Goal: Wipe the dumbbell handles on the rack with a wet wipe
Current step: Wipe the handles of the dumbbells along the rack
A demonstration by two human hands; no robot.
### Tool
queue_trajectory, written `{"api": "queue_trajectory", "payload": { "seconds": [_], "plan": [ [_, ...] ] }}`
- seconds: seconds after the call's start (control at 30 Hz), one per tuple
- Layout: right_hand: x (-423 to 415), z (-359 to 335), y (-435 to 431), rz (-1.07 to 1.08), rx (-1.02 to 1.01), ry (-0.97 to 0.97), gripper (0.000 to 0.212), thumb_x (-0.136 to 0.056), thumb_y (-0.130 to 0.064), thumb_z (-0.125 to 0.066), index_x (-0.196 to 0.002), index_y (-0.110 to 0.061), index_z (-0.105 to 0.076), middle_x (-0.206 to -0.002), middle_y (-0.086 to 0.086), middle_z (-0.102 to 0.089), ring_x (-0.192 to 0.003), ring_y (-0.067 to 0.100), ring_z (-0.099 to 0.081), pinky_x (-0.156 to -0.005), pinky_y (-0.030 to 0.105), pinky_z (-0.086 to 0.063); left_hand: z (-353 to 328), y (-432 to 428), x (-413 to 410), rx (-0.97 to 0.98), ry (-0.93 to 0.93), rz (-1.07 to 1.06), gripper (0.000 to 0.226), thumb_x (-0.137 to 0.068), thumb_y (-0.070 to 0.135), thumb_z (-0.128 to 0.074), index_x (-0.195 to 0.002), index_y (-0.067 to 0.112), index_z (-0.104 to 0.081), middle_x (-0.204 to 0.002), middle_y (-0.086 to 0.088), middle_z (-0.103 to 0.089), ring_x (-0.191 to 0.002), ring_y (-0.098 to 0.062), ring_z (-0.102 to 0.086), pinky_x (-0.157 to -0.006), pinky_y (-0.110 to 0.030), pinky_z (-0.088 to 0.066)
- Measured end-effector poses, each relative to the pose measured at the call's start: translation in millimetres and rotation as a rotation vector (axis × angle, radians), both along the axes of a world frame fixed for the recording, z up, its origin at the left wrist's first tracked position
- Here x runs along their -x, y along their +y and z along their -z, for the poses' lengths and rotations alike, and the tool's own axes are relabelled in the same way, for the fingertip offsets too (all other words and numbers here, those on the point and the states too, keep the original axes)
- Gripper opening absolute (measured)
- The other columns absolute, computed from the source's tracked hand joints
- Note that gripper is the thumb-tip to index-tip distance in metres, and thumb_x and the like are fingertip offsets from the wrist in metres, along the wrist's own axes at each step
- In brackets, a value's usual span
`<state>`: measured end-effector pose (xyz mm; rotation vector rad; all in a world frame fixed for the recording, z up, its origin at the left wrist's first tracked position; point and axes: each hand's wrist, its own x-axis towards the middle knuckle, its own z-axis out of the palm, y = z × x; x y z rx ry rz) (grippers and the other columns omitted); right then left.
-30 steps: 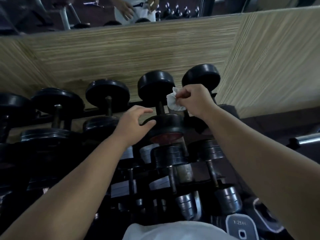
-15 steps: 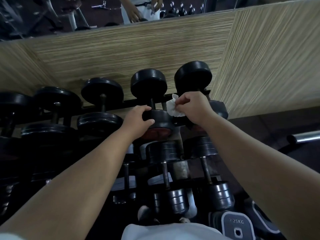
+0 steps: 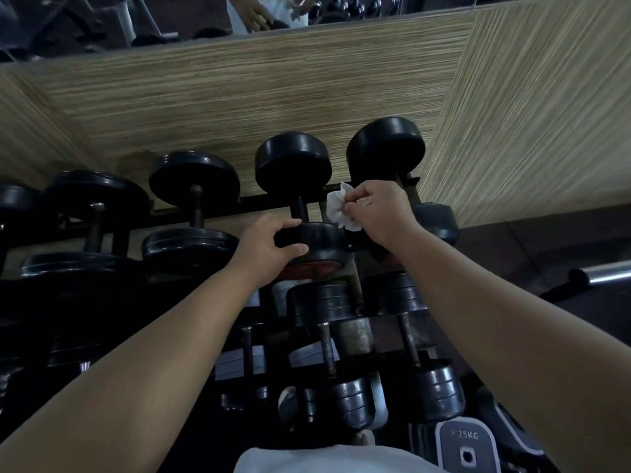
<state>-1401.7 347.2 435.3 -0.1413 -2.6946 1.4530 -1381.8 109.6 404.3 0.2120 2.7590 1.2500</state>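
Note:
Black dumbbells lie side by side on the top tier of a dark rack (image 3: 239,208). My left hand (image 3: 269,245) grips the near head (image 3: 317,242) of the second dumbbell from the right, whose handle (image 3: 299,208) shows above my fingers. My right hand (image 3: 382,213) pinches a crumpled white wet wipe (image 3: 339,208), held just right of that handle and in front of the rightmost dumbbell (image 3: 386,151). The rightmost dumbbell's handle is mostly hidden behind my right hand.
More dumbbells (image 3: 194,213) fill the top tier to the left, and smaller ones (image 3: 351,401) lie on lower tiers. A wood-grain wall (image 3: 239,97) backs the rack and turns a corner at right. A 25KG weight (image 3: 466,442) sits bottom right; a chrome bar (image 3: 604,273) lies on the floor.
My left hand went from hovering open to gripping the dumbbell's near head. My right hand with the wipe stayed near the handles, and the view shifted slightly.

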Motion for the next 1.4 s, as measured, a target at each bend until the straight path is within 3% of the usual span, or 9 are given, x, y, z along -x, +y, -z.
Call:
{"api": "queue_trajectory", "payload": {
  "seconds": [0.2,0.3,0.4,0.53,0.7,0.97,1.1,1.2,1.4],
  "plan": [
    [38,11,-28,-0.015,-0.024,-0.033,0.011,-0.084,-0.014,-0.077,-0.094,-0.017,-0.072,-0.089,-0.008,-0.069,-0.079,0.000,-0.061,-0.065,0.011,-0.042,24,-10,2,-0.073,0.087,0.112,0.056,-0.089,0.033,-0.081,-0.141,0.022,-0.064,-0.117,0.016,-0.054,-0.119,-0.010,-0.059,-0.111,-0.033,-0.046],
    [53,19,-38,-0.040,-0.073,-0.057,0.021,-0.086,-0.017,-0.076,-0.104,-0.022,-0.069,-0.093,-0.010,-0.068,-0.081,-0.003,-0.060,-0.060,0.000,-0.038,42,-17,7,-0.080,0.174,0.166,0.056,-0.091,0.043,-0.076,-0.142,0.023,-0.062,-0.123,0.012,-0.053,-0.122,-0.012,-0.057,-0.111,-0.034,-0.047],
    [72,31,-47,-0.053,-0.137,-0.070,0.015,-0.088,-0.024,-0.076,-0.103,-0.022,-0.074,-0.097,-0.008,-0.071,-0.089,0.005,-0.065,-0.069,0.005,-0.045,61,-19,15,-0.072,0.359,0.185,0.056,-0.092,0.050,-0.071,-0.138,0.019,-0.066,-0.120,0.008,-0.051,-0.114,-0.017,-0.057,-0.103,-0.032,-0.050],
    [93,44,-59,-0.046,-0.243,-0.090,0.014,-0.091,-0.029,-0.072,-0.100,-0.020,-0.078,-0.096,-0.006,-0.069,-0.082,0.006,-0.061,-0.056,-0.002,-0.037,78,-17,21,-0.124,0.497,0.164,0.055,-0.094,0.055,-0.066,-0.131,0.015,-0.070,-0.116,-0.007,-0.057,-0.108,-0.023,-0.056,-0.098,-0.034,-0.049],
    [107,55,-74,-0.057,-0.213,-0.050,0.019,-0.088,-0.024,-0.073,-0.106,-0.022,-0.069,-0.105,-0.004,-0.069,-0.096,0.011,-0.064,-0.077,0.022,-0.053,87,-18,25,-0.207,0.391,0.111,0.062,-0.090,0.070,-0.061,-0.133,0.026,-0.059,-0.113,-0.006,-0.055,-0.106,-0.022,-0.055,-0.095,-0.032,-0.049],
    [133,65,-80,-0.221,-0.411,0.035,0.032,-0.092,-0.010,-0.065,-0.123,-0.018,-0.071,-0.114,0.006,-0.063,-0.094,0.011,-0.056,-0.078,0.018,-0.042,101,-10,26,-0.224,0.473,-0.008,0.077,-0.089,0.078,-0.054,-0.121,0.010,-0.071,-0.106,-0.009,-0.058,-0.095,-0.022,-0.057,-0.082,-0.032,-0.050],
    [136,65,-79,-0.284,-0.423,0.087,0.019,-0.092,-0.008,-0.066,-0.106,-0.012,-0.077,-0.107,0.006,-0.065,-0.090,0.018,-0.064,-0.077,0.030,-0.055,103,-10,26,-0.238,0.502,-0.009,0.074,-0.090,0.074,-0.055,-0.121,0.009,-0.070,-0.104,-0.012,-0.060,-0.092,-0.026,-0.058,-0.079,-0.038,-0.051],
    [126,62,-76,-0.352,-0.439,0.108,0.011,-0.087,-0.009,-0.073,-0.094,-0.012,-0.080,-0.093,0.000,-0.063,-0.083,0.016,-0.062,-0.074,0.027,-0.049,103,-11,25,-0.217,0.503,-0.013,0.076,-0.091,0.074,-0.053,-0.120,0.006,-0.072,-0.104,-0.013,-0.060,-0.092,-0.026,-0.057,-0.081,-0.038,-0.050],
    [105,49,-65,-0.389,-0.416,-0.164,0.014,-0.080,-0.021,-0.084,-0.082,-0.023,-0.070,-0.079,-0.011,-0.064,-0.074,0.002,-0.060,-0.069,0.024,-0.050,102,-9,25,-0.210,0.521,-0.025,0.072,-0.092,0.075,-0.049,-0.123,0.012,-0.068,-0.103,-0.013,-0.062,-0.092,-0.024,-0.057,-0.084,-0.030,-0.047]
  ]
}}
